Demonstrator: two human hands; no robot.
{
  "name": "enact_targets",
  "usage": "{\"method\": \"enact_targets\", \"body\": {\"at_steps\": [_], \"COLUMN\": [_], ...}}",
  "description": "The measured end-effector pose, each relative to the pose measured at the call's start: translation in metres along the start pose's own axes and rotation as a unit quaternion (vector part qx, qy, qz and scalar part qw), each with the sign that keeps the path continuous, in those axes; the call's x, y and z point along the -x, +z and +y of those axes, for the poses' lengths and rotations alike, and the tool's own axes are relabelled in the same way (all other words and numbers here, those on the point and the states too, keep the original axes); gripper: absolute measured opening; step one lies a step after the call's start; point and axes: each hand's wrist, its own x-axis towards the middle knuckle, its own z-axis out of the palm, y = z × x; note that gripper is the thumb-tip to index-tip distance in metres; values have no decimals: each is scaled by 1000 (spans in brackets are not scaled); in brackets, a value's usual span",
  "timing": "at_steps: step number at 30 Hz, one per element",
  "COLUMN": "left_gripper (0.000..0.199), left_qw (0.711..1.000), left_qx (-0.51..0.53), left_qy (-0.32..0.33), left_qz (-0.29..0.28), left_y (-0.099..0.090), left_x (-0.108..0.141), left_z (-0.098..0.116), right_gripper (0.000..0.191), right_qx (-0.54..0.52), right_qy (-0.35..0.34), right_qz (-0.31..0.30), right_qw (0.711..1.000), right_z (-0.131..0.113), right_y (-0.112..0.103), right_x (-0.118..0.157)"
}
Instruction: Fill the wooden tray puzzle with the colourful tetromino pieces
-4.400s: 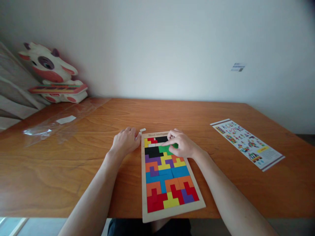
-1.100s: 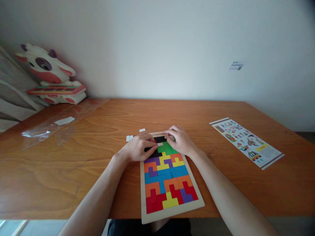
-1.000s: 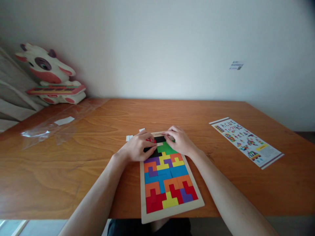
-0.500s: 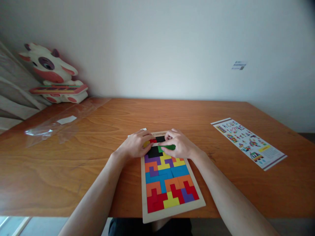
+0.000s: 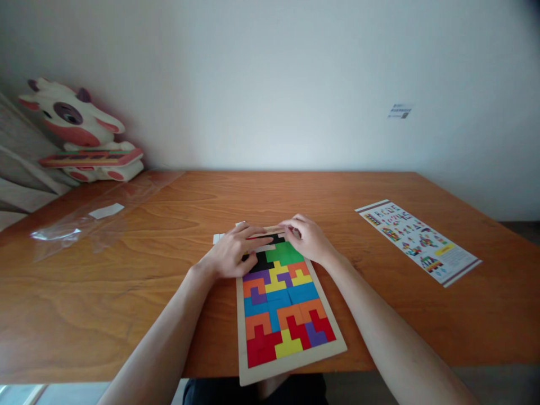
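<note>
A wooden tray puzzle (image 5: pixel 243 343) lies on the table, filled over most of its area with flat coloured block pieces. My left hand (image 5: pixel 236 250) rests over its far left part, fingers stretched across black pieces (image 5: pixel 259 261) and a pale gap. The thumb bends toward the black pieces. At the far right corner is my right hand (image 5: pixel 310 239), its fingers curled and thumb drawn toward the index finger. Whatever may be between those fingertips is hidden. Green pieces (image 5: pixel 284 253) lie flat just below the right hand. Some red shows beside the left fingers.
A printed leaflet (image 5: pixel 417 242) lies on the table (image 5: pixel 169 281) to the right. Clear plastic wrapping (image 5: pixel 76 233) lies at the left, before a cow-shaped toy keyboard (image 5: pixel 90 135). White paper (image 5: pixel 218 238) shows behind my left hand. A wall (image 5: pixel 270 84) stands behind the table.
The green piece that was tilted in my right hand now lies flat among the pieces. My right hand has moved toward the far edge, and my left fingers have stretched out further right.
</note>
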Motion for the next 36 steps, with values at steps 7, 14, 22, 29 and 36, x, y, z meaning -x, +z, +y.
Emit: {"method": "enact_targets", "body": {"at_steps": [7, 14, 22, 29, 36], "left_gripper": [47, 46, 31, 29, 27], "left_qw": [1000, 999, 994, 991, 987], "left_qx": [19, -20, -61, -58, -27], "left_qy": [7, -41, -83, -109, -130], "left_qz": [-23, 15, 44, 58, 92], "left_y": [4, 3, -2, 2, 10], "left_x": [0, 5, 12, 10, 12], "left_z": [2, -8, -20, -18, -23], "right_gripper": [17, 18, 18, 18, 22], "right_qx": [34, 45, 45, 15, -50], "right_qy": [11, 11, 0, 21, 44], "right_qz": [-21, -27, -29, -16, -11], "right_qw": [999, 999, 999, 1000, 998], "right_z": [5, 5, 5, 11, 18], "right_y": [4, 4, 4, 9, 13], "right_x": [2, 3, 3, 3, 4]}}
